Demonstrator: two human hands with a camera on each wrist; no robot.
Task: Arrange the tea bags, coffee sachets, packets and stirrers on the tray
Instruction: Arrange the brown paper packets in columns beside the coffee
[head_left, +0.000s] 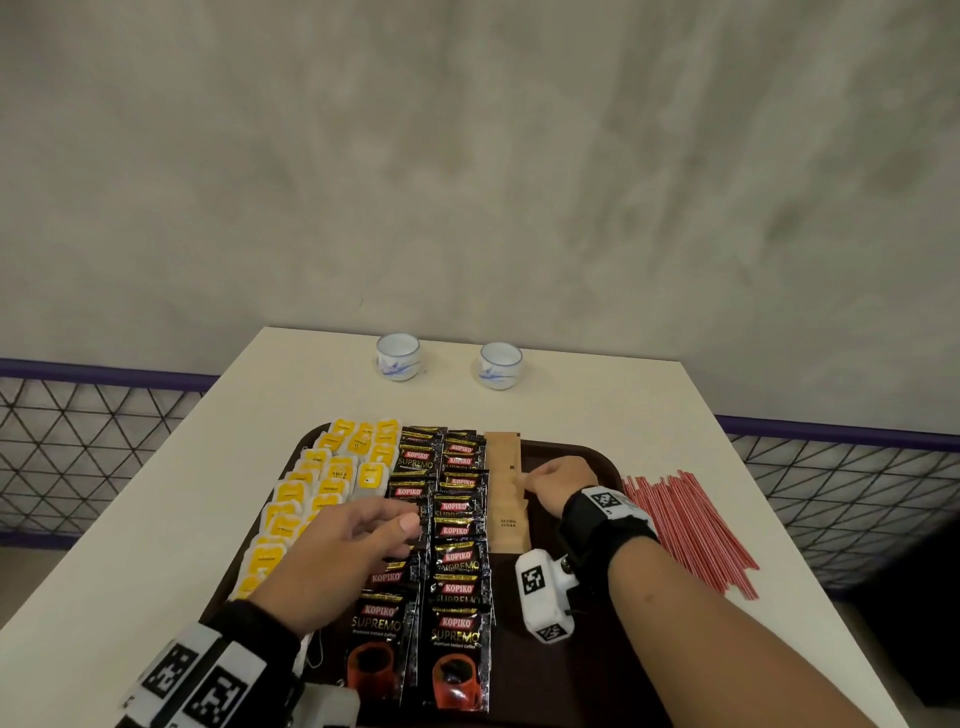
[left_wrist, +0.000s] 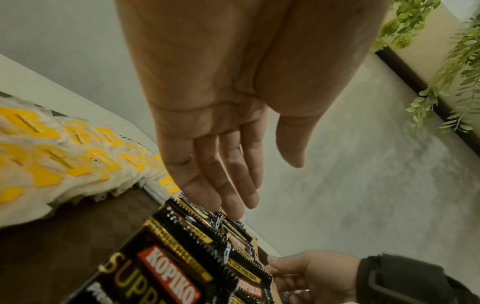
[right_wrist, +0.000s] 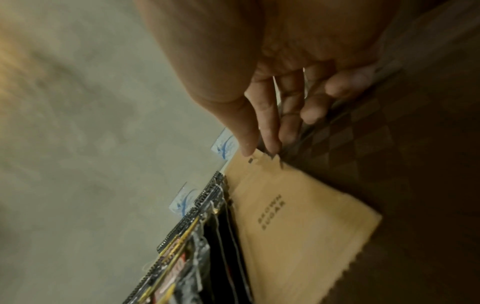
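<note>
Brown sugar packets (head_left: 508, 491) lie in a row on tray (head_left: 597, 457) beside coffee sachets (head_left: 457, 530), R hand (head_left: 561, 480) thumb+forefinger tips pinching one packet's edge, L hand (head_left: 353, 540) loose, fingers straight, w/ nothing held, over sachets.

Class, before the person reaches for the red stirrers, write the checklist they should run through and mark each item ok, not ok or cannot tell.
1. Tea bags in rows on the tray: ok.
2. Coffee sachets lined up beside them: ok.
3. Brown sugar packets settled: cannot tell; right hand touches them.
4. Left hand free: ok, fingers relaxed.
5. Bare tray space right of the packets: ok.
6. Stirrers on the tray: not ok, on the table.
</note>
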